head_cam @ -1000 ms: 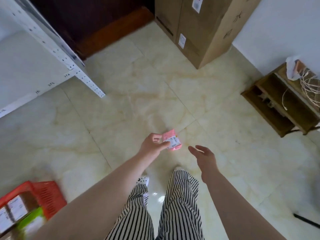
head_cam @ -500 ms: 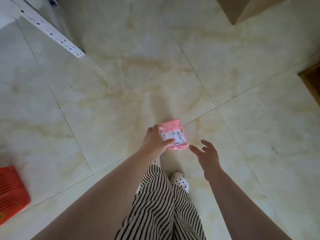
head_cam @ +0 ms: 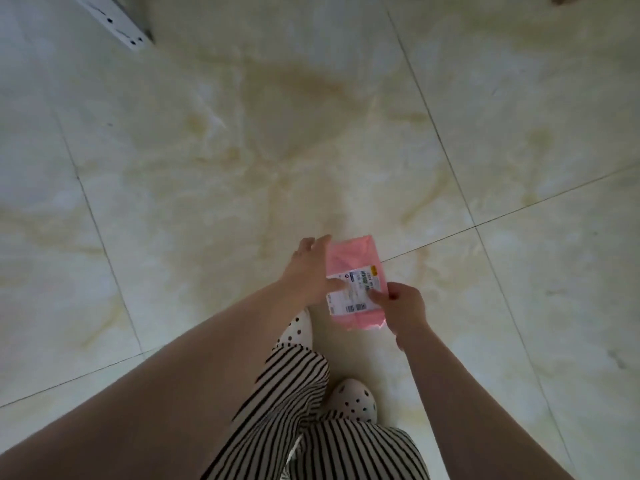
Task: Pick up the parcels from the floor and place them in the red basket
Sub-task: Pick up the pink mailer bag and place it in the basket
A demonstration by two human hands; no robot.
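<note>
**Second hand joining the pink parcel; basket gone from view**

The pale marbled tile floor (head_cam: 242,161) is now filling almost the whole view, where a second ago the red basket was showing at the lower left edge; the camera is tipping further down, so the basket and whatever parcels are lying in it are no longer visible, and its contents cannot be judged now. A white perforated shelf post (head_cam: 117,26) is poking in at the top left.

The small pink plastic-wrapped parcel with a white barcode label (head_cam: 356,261) is being held off the floor, in front of the striped trousers (head_cam: 304,410) and dotted white shoes (head_cam: 353,398). The left hand (head_cam: 311,271) is gripping its left edge, thumb lying on the label. The right hand (head_cam: 403,306), which was hanging open beside the parcel half a second ago, is now pinching the parcel's lower right side (fingers curled round the edge).

So the pickup looks done, and the carry to the basket is probably next.
</note>
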